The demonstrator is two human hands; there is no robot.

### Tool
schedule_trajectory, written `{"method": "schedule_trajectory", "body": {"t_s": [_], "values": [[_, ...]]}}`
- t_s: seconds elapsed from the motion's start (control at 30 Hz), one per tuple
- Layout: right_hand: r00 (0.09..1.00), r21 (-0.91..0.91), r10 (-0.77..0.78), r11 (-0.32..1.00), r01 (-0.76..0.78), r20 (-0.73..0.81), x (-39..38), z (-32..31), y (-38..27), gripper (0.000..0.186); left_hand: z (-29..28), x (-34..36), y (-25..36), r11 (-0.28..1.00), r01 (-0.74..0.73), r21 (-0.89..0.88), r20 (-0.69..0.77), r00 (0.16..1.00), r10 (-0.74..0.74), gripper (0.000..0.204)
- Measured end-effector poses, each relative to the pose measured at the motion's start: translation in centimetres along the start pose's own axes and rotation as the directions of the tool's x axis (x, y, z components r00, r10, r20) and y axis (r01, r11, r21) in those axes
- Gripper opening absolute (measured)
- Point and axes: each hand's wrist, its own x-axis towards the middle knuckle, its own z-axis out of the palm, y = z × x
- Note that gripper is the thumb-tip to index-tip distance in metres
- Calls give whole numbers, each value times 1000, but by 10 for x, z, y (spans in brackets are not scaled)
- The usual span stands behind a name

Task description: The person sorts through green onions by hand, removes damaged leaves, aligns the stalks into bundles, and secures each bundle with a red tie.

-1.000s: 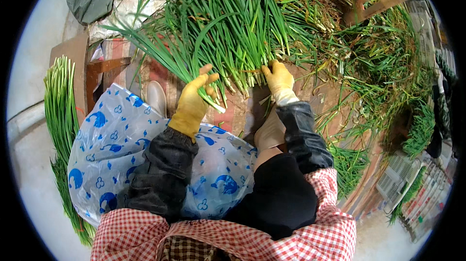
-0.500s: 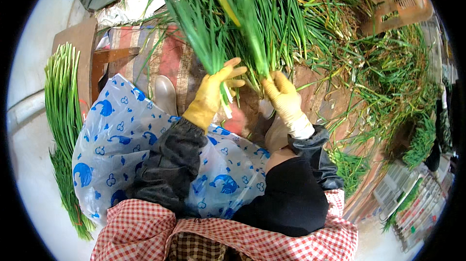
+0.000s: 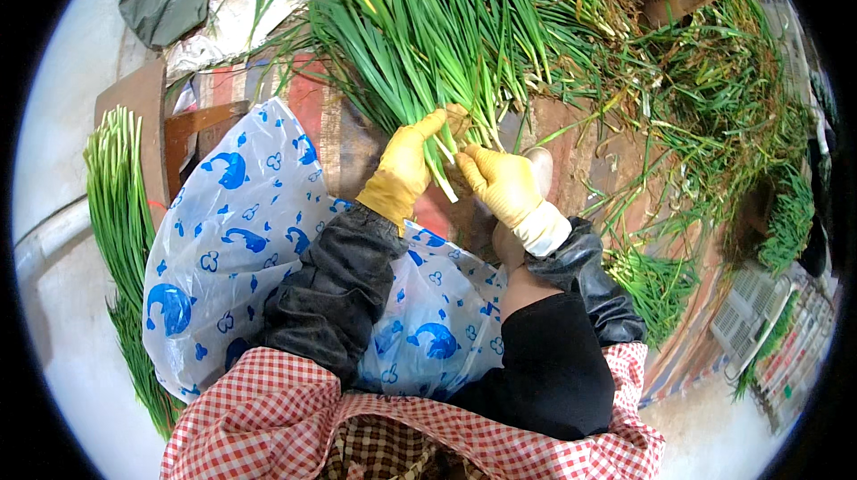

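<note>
Matt rubbery gloves (image 3: 400,175), glossy thin plastic sheet (image 3: 263,203), creased shiny leather-look sleeves (image 3: 332,291), smooth leaves (image 3: 393,43).

A slim bunch of long, narrow green stalks (image 3: 434,157) is held slanting at the centre, its pale stem ends pointed near and right, its leaves spread far, against a loose heap of similar stalks (image 3: 500,43).

Bright, soft light; edges bowed, corners black.
</note>
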Motion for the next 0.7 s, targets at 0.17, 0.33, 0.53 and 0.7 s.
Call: {"method": "schedule_trajectory", "body": {"t_s": [0.17, 0.33, 0.53, 0.7], "values": [[987, -65, 127, 989, -134, -94, -11, -6, 34, 24, 7, 0, 13, 986, 22, -164, -23, 999, -26, 26], [782, -210, 499, 775, -596, -374, -27, -59, 104, 32, 7, -3, 16, 988, 27, -153, -52, 998, -35, 31], [895, 34, 348, 935, -353, -280, 2, -44, 60, 56, 6, -4, 5, 995, 59, -76, -8, 998, -59, 31], [883, 845, 335, 311, -434, 330, 35, 13, 69, 31, 23, -10, 11, 938, 56, 341, -101, 995, -23, 37]]}}
